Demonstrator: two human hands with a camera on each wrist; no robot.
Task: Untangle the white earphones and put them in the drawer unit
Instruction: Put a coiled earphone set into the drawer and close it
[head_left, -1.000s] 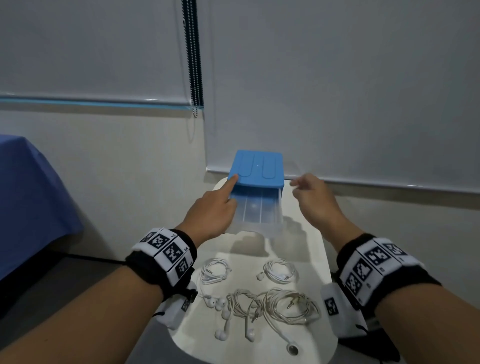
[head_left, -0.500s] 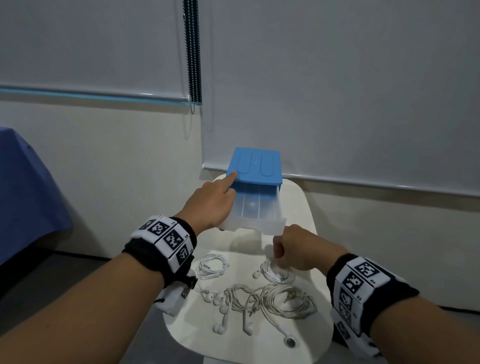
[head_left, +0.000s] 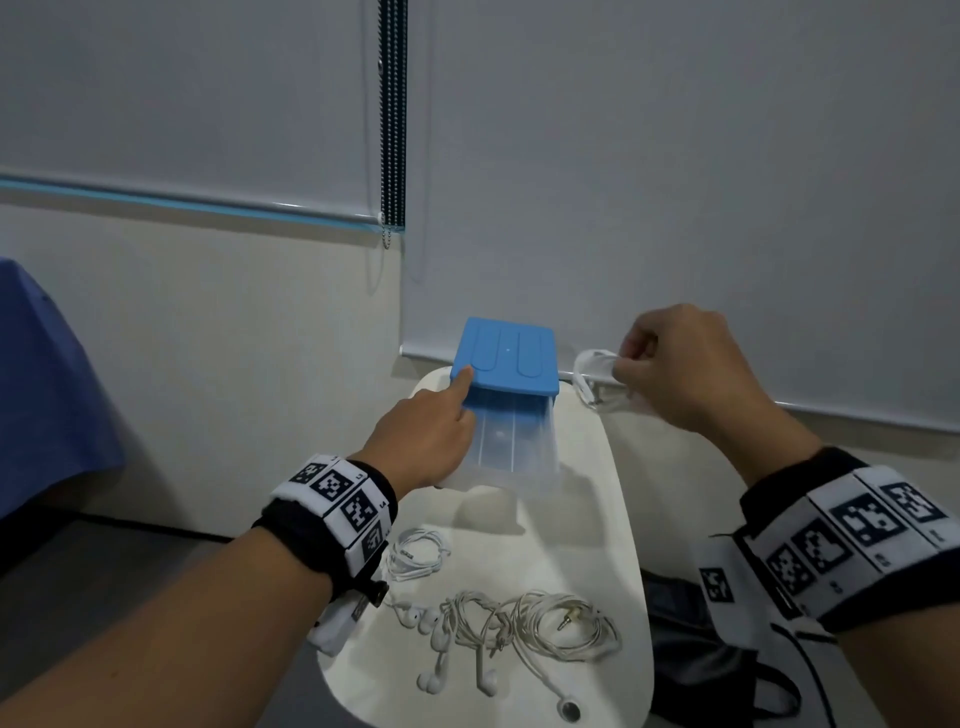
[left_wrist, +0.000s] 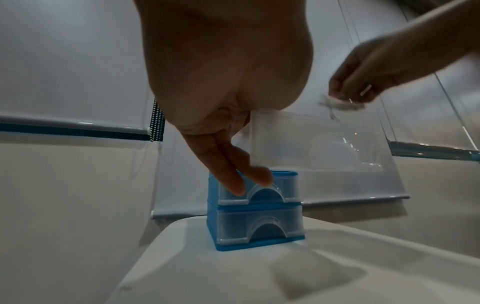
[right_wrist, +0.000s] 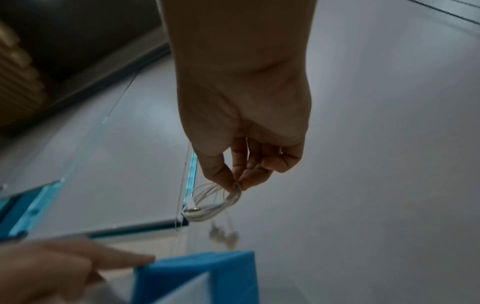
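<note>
A blue drawer unit (head_left: 506, 358) stands at the far end of the white table, its clear top drawer (head_left: 514, 441) pulled out toward me. My left hand (head_left: 457, 400) steadies the unit: the index finger lies on its top left corner, and straight fingers (left_wrist: 233, 181) press on a lower drawer front. To the right of the unit, in the air, my right hand (head_left: 670, 364) pinches a coiled set of white earphones (head_left: 597, 374) between thumb and fingertips (right_wrist: 239, 181); its earbuds dangle. One coiled set (head_left: 418, 553) and a tangled pile of earphones (head_left: 498, 629) lie on the near table.
The small white table (head_left: 613, 519) is narrow with rounded edges. A black bag (head_left: 701, 665) lies on the floor to its right. Blue cloth (head_left: 41, 389) hangs at far left. Roller blinds and a bead chain (head_left: 392, 130) cover the wall behind.
My right hand dropped from beside the unit to the table, picked up the right-hand coiled set and lifted it beside the unit. The left hand stayed on the unit.
</note>
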